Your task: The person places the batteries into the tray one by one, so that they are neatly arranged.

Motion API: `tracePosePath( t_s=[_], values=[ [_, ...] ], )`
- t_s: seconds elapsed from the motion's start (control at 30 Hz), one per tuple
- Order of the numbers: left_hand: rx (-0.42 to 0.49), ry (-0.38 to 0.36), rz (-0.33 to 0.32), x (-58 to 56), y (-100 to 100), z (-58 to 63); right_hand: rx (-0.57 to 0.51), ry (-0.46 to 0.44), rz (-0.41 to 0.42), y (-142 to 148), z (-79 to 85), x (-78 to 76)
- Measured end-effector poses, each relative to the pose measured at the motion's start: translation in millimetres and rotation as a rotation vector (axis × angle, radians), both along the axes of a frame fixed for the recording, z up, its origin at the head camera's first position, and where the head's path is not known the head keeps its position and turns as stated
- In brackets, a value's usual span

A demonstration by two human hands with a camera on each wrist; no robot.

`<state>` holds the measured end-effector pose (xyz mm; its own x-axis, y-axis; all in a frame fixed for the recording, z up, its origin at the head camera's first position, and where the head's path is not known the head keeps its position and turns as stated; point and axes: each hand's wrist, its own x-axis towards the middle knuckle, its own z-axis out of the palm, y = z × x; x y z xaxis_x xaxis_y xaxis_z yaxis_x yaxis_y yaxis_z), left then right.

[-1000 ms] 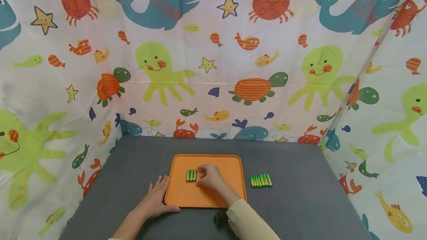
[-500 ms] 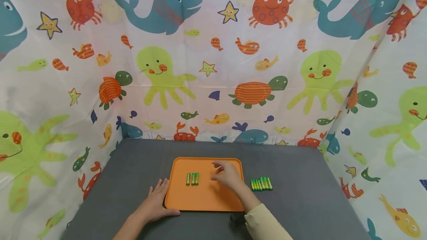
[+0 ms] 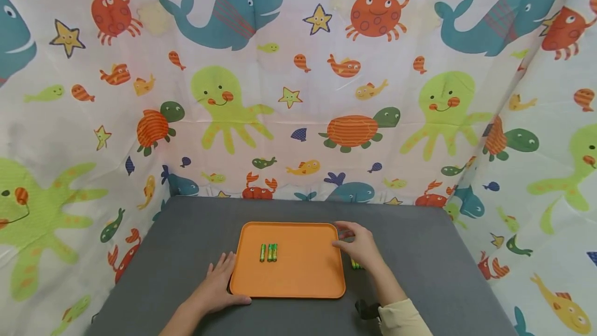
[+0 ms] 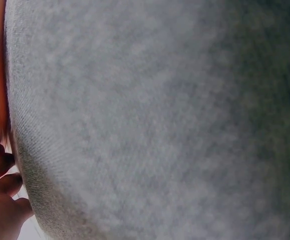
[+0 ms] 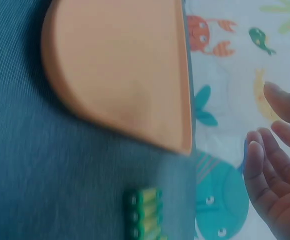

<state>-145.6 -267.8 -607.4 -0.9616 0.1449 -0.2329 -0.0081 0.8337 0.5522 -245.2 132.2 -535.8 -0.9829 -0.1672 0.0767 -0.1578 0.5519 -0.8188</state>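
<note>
1. Right hand (image 3: pixel 358 245): shifted rightward; half a second ago it is above the orange tray (image 3: pixel 298 280), now it is at the tray's right edge.
2. Right fingers (image 5: pixel 254 162): moderately wide, thumb apart from the others; nothing is visible between them.
3. Left hand (image 3: pixel 216 285): position unchanged, at the tray's near left corner; fingers spread at the left edge, thumb at the near edge.
4. Three green batteries (image 3: pixel 270 253): unchanged on the tray, left of centre; two side by side, one slightly apart.
5. Battery row (image 3: pixel 356 264): on the counter (image 3: pixel 443 274) right of the tray, now partly hidden by the right hand.
</note>
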Motion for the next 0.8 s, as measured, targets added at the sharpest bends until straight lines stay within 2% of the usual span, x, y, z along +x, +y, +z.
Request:
tracePosePath(
  t_s=[0.13, 0.4, 0.8],
  values=[
    [0.001, 0.003, -0.006, 0.9, -1, -0.3, 0.028, -0.01, -0.012, 20, -2.1, 2.2],
    [-0.006, 0.005, -0.006, 0.7, -2, -1.2, 0.089, -0.012, 0.022, 62, -16.7, -0.6],
    [-0.007, -0.007, 0.0, -1.2, 0, -1.7, 0.165, -0.065, 0.036, 108, -35.9, -3.4]
  ],
)
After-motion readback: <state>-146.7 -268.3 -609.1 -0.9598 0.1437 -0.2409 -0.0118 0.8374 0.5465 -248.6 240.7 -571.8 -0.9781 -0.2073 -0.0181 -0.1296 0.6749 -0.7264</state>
